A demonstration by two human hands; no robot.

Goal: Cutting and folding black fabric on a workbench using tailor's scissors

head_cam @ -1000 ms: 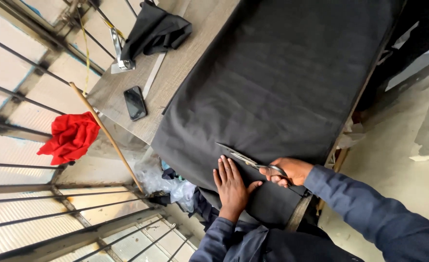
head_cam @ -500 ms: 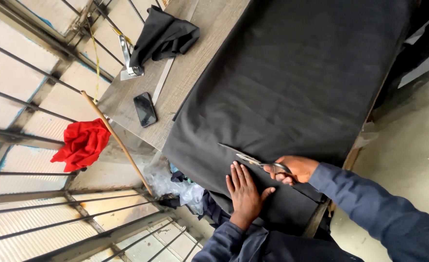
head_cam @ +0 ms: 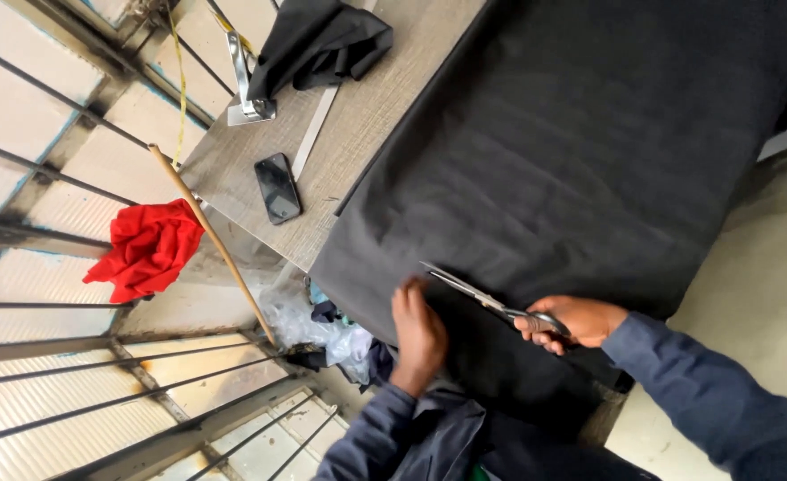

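Fingers curl now where the left hand point(head_cam: 418, 331) lay flat, pressing the wide black cloth point(head_cam: 580, 169) near the wooden table's point(head_cam: 367, 116) near edge; right hand point(head_cam: 571, 322) grips the long steel scissors point(head_cam: 487, 301), blades on the cloth. Black phone point(head_cam: 278, 188) sits at the corner.

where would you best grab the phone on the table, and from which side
Take the phone by its two long edges, coming from above. It lies flat, screen up, on the wooden table, so only the edges give purchase. The metal ruler lies close along one side, so a hand probably has more room on the other.
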